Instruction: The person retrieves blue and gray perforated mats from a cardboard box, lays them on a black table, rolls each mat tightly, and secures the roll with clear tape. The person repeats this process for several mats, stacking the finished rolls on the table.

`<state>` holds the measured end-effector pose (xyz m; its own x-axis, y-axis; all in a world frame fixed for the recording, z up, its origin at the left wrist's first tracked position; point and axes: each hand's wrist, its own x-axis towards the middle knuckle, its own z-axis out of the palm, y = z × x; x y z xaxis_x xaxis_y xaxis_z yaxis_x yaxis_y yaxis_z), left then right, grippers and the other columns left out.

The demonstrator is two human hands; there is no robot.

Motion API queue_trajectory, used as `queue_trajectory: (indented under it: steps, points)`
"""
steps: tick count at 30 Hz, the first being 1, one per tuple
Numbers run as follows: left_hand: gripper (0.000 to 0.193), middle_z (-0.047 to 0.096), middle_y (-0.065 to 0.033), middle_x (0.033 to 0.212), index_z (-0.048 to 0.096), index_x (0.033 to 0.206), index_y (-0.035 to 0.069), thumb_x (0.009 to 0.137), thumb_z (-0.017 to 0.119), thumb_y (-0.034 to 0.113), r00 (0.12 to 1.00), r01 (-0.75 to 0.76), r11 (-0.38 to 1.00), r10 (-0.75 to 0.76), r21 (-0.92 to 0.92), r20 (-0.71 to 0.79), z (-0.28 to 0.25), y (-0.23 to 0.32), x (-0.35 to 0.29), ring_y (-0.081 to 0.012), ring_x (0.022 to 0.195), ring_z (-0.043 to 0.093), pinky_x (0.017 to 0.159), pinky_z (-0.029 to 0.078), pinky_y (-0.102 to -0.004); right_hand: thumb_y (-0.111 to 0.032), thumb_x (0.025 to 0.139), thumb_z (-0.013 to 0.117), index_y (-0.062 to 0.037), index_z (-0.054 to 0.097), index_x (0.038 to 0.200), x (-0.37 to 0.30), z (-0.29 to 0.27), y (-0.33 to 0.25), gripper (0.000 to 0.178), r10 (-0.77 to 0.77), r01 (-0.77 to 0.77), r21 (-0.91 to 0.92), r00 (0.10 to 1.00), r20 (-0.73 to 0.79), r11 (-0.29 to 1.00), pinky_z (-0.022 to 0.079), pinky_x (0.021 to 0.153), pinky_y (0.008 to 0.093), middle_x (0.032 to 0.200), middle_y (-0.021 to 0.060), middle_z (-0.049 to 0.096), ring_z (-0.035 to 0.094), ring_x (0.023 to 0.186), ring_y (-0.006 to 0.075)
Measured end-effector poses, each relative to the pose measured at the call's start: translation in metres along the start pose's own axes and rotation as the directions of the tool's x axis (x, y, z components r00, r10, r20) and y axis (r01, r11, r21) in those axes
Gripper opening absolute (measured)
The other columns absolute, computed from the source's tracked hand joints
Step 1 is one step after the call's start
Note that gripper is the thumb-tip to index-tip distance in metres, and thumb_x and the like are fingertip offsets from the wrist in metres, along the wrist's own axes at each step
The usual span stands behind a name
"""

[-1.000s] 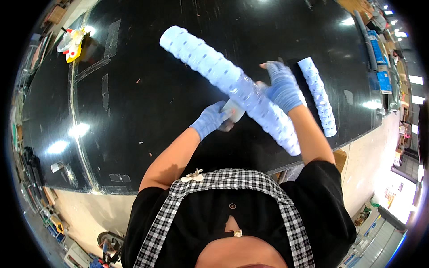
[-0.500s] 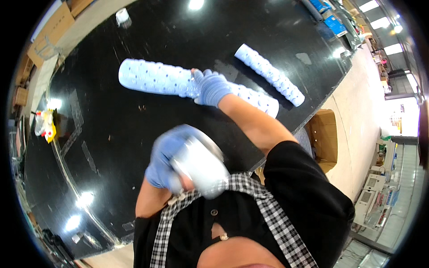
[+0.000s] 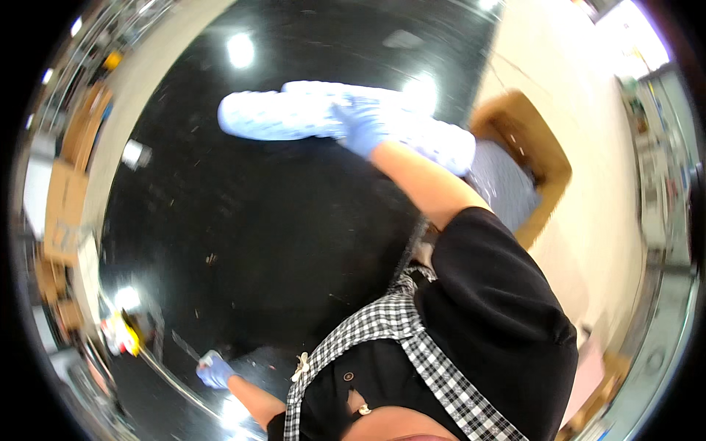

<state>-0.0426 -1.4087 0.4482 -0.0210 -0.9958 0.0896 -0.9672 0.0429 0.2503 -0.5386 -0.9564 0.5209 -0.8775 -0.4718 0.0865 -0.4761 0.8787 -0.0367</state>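
Observation:
A thick light blue roll with a bumpy surface lies across the far part of the black table. My right hand, in a thin blue glove, is closed over its middle. Just behind it and against it, a slimmer pale blue bumpy roll shows along its far side; the hand and motion blur hide where the two meet. Far off at the lower left, my gloved left hand is low over the table, fingers curled at a small whitish thing too unclear to name.
An open cardboard box with a grey textured thing stands beyond the table's right edge. A small white cylinder is near the far left edge. A yellow, white and red packet lies at lower left.
My left hand has swung from my chest out to the lower left, with the blurred white cylinder it held. The slimmer roll now lies against the thick one under my right hand. The view has turned.

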Motion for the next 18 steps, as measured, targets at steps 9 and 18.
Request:
queue_trajectory:
  steps: [9,18]
  points:
    - [0.062,0.043,-0.0232,0.143,0.053,0.132,-0.001,0.078,0.078,0.014,0.368,-0.903,0.356,0.93,-0.241,-0.004,-0.004,0.186,-0.24,-0.0372,0.134,0.041,0.114,0.032,-0.0451,-0.029,0.068,0.08,-0.0157,0.056,0.126,-0.207,-0.026,0.071,0.064,0.324,0.031,0.496,0.722,-0.611,0.868,0.038,0.098,0.0516,0.126,0.0122,0.052,0.049,0.12,0.0328]
    - [0.065,0.033,-0.0256,0.153,0.034,0.146,-0.009,0.096,0.058,0.026,0.027,-0.993,0.034,0.998,-0.117,0.056,0.046,0.334,-0.432,-0.0381,0.142,0.033,0.119,0.024,-0.0469,-0.042,0.079,0.074,-0.0009,0.052,0.137,-0.472,0.223,0.359,0.074,0.798,-0.837,0.25,-0.31,0.518,-0.487,0.039,0.111,0.0412,0.141,0.0233,0.052,0.049,0.132,0.0356]
